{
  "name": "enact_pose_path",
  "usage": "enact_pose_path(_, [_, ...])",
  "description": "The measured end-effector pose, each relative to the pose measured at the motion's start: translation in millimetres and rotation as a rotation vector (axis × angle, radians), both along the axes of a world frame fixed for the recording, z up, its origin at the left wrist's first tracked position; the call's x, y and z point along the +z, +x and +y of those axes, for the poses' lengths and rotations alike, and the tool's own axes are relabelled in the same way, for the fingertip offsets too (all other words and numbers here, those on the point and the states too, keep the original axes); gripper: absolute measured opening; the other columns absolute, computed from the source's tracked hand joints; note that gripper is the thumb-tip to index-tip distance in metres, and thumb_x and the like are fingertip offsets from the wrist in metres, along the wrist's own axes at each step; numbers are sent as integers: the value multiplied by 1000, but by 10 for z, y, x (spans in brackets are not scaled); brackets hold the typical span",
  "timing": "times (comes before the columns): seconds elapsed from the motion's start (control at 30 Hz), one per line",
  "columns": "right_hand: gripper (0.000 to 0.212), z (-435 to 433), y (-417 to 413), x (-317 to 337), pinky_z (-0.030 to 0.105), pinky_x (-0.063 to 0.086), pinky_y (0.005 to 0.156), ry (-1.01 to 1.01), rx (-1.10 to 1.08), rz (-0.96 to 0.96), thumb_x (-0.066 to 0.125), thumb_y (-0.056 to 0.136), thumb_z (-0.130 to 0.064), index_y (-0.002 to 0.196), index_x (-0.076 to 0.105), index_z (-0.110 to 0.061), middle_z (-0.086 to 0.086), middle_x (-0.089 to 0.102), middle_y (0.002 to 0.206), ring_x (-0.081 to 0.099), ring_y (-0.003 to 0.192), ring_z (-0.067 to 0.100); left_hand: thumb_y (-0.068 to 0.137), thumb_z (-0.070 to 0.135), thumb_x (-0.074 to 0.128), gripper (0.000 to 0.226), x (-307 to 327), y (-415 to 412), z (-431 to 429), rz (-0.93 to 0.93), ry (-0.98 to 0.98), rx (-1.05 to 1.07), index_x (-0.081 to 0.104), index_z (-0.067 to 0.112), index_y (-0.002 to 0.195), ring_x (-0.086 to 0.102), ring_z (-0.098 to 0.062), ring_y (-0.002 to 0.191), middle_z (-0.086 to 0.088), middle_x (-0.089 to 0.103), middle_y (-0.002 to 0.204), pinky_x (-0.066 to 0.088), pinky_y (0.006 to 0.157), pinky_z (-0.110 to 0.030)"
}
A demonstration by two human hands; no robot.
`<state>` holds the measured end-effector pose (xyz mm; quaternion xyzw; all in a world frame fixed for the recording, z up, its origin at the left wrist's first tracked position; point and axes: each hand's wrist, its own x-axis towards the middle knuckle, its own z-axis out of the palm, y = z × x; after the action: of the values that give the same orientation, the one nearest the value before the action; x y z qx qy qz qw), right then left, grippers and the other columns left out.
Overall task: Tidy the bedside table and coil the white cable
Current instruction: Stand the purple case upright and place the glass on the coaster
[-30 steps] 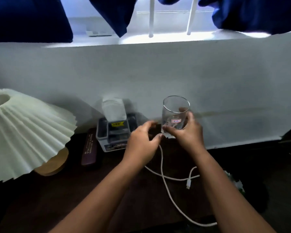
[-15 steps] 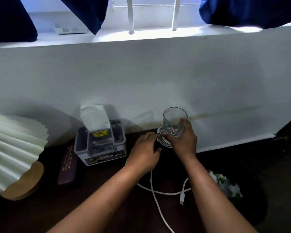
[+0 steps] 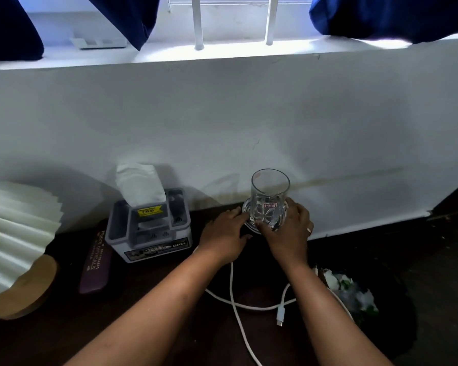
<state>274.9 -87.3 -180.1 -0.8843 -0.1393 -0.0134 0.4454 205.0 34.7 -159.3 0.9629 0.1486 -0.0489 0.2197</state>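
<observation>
My right hand (image 3: 288, 231) curls round the glass (image 3: 269, 196) and my left hand's (image 3: 222, 233) loosely open fingers touch the saucer (image 3: 246, 209) under it by the wall, so I'd seat it squarely, let go slowly, then gather the white cable (image 3: 238, 307) lying loose nearer me.

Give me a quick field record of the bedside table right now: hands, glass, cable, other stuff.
glass: upright on clear coaster, by the wall
right hand: grips glass base
left hand: at coaster's left edge, grip unclear
white cable: loose, uncoiled, plug end free
other: tissue holder, glasses case, lamp
</observation>
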Motion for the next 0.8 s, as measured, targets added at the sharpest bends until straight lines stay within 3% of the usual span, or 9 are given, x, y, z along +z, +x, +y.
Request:
enact_pose_path(0.1, [63, -17, -3, -61, 23, 31, 98, 58, 23, 29, 76, 73, -19, 129, 50, -8, 15, 50, 128, 44, 121, 26, 91, 36, 50, 64, -29, 2, -31, 56, 49, -9, 17, 31, 146, 6, -17, 146, 6, 12, 159, 14, 116, -53])
enact_pose_path(0.27, [44, 7, 55, -14, 29, 40, 97, 126, 11, -13, 69, 76, -5, 119, 60, -6, 12, 64, 119, 57, 114, 26, 90, 42, 48, 73, -43, 1, -136, 126, 64, -8, 4, 33, 148, -13, -18, 146, 4, -6, 160, 2, 114, -55])
enact_pose_path(0.8, [42, 18, 131, -63, 23, 27, 108, 61, 82, 13, 51, 91, -6, 133, 49, -8, 11, 49, 141, 44, 132, 22, 89, 52, 44, 82, -74, -27, -215, 174, 141, -63, -9, 28, 148, -14, -17, 146, 3, -16, 158, -5, 113, -55])
